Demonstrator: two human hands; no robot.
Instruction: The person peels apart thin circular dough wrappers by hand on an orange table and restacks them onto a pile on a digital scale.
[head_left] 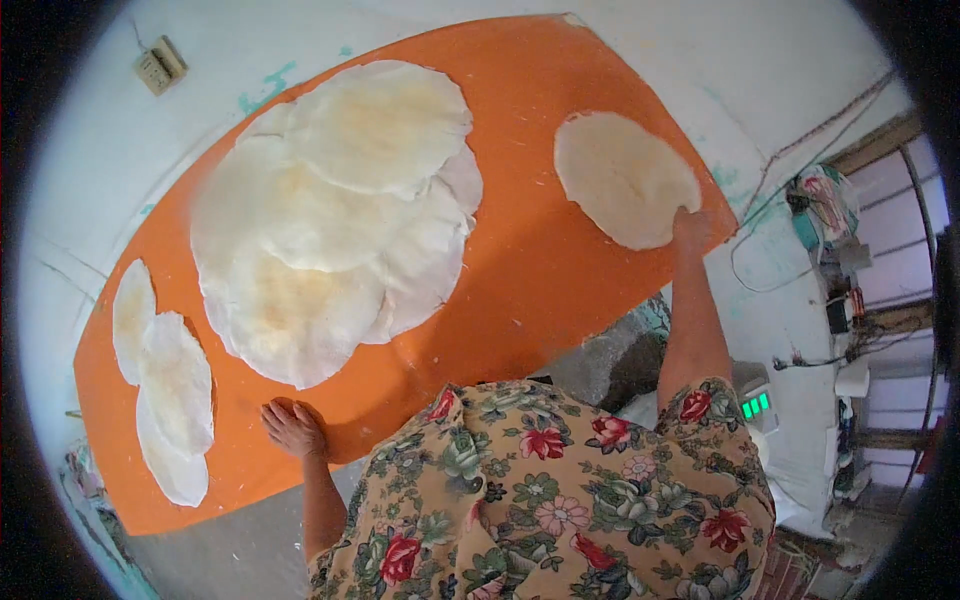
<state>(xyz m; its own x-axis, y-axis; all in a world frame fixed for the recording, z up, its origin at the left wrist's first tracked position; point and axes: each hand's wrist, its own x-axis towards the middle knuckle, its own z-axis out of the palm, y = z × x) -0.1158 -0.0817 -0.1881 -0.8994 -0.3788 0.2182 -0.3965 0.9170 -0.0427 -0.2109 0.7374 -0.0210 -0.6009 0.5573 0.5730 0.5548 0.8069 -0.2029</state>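
Observation:
A single thin, pale round flatbread (625,180) lies flat on the right part of the orange tabletop (520,90). My right arm is stretched out to it, and my right hand (690,228) grips its near right edge; the fingertips are partly hidden and a little blurred. My left hand (295,428) rests palm down near the table's front edge, fingers extended, holding nothing. Just beyond it spreads a large overlapping pile of flatbreads (330,220), white with tan patches in the middle. Farther left, a few smaller-looking rounds (175,390) overlap one another.
Behind the table stands a pale wall (670,50) with chipped paint and a socket box (160,66). To the right are hanging cables (820,130), a shelf with household items (825,210) and a device with a green lit display (756,405).

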